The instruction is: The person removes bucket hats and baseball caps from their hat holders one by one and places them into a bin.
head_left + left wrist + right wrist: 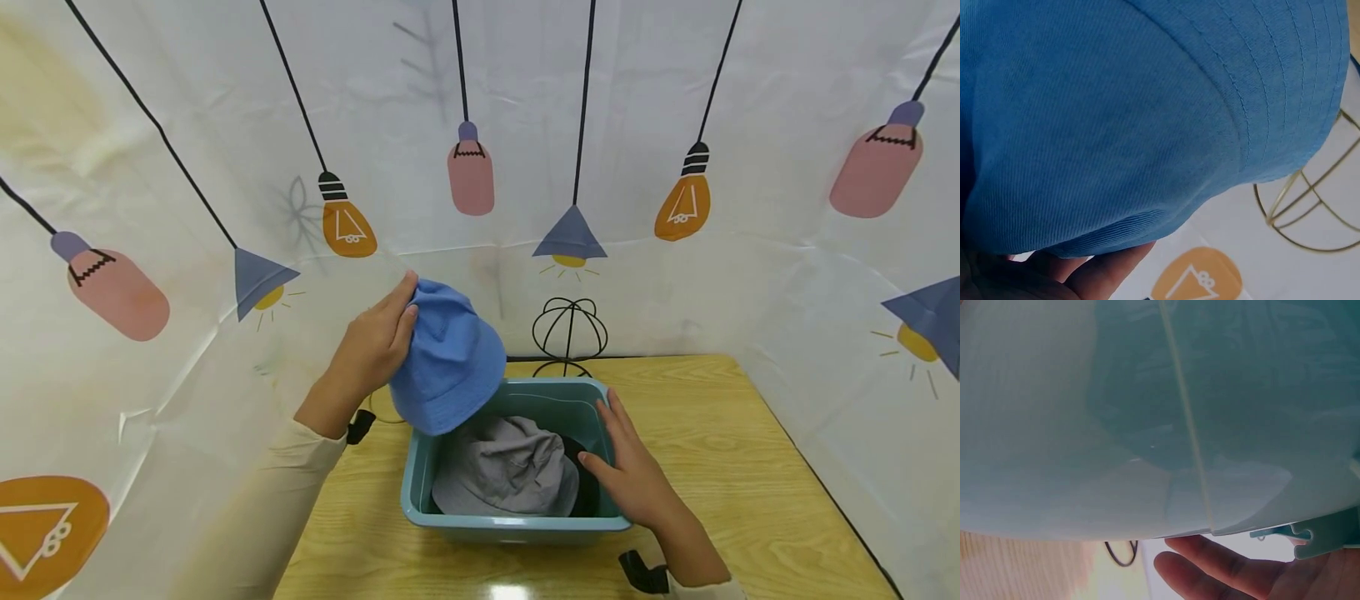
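My left hand (375, 342) pinches a blue bucket hat (450, 358) by its crown, thumb on the near side. The hat hangs brim-down over the back left corner of a teal plastic bin (513, 523). In the left wrist view, the hat's cloth (1104, 125) fills most of the picture, fingers (1113, 269) below it. A crumpled grey bucket hat (510, 471) lies in the bin, partly covering a black item (588, 483). At the bin's right rim rests my right hand (633, 475), fingers fairly straight, thumb reaching over the inside.
Behind the bin stands a black wire rack (570, 333) with a rounded top. A gold wire stand (1313, 203) shows in the left wrist view. The wooden table (690, 425) meets a white cloth backdrop (637, 308) printed with hanging lamps.
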Demonstrator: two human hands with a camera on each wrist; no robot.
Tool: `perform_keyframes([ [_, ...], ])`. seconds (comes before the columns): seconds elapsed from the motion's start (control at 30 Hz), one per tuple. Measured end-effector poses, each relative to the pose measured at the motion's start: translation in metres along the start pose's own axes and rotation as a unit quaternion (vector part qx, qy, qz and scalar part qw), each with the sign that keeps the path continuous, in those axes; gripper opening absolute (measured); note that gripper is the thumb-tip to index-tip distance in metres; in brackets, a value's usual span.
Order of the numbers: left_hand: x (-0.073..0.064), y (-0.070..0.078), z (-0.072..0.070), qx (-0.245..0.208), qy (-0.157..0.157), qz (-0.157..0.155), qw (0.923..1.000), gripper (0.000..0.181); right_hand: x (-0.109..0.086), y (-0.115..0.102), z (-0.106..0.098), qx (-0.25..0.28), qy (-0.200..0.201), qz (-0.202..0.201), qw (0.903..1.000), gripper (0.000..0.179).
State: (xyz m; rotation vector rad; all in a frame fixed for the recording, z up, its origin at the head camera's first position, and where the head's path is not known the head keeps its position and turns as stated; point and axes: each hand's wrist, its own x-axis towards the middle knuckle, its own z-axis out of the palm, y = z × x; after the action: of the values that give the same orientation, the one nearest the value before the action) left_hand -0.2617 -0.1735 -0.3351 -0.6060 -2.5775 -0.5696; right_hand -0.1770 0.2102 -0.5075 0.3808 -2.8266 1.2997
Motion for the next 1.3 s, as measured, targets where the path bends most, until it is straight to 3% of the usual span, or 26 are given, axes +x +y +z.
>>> perform_keyframes([
  [0.37,-0.012,0.016,0.014,-0.01,-0.024,0.027,0.9993,0.055,0.001,0.002,0.0,0.014,-0.007,0.041,0.999,0.087],
  [0.83,-0.023,0.031,0.031,-0.029,-0.055,0.067,0.9958,0.056,0.0,-0.001,-0.002,0.065,0.001,0.026,0.9975,0.063],
  [1.3,-0.031,0.058,0.042,-0.017,-0.095,0.08,0.9922,0.057,0.001,0.002,-0.003,0.07,0.002,0.017,0.9974,0.062],
])
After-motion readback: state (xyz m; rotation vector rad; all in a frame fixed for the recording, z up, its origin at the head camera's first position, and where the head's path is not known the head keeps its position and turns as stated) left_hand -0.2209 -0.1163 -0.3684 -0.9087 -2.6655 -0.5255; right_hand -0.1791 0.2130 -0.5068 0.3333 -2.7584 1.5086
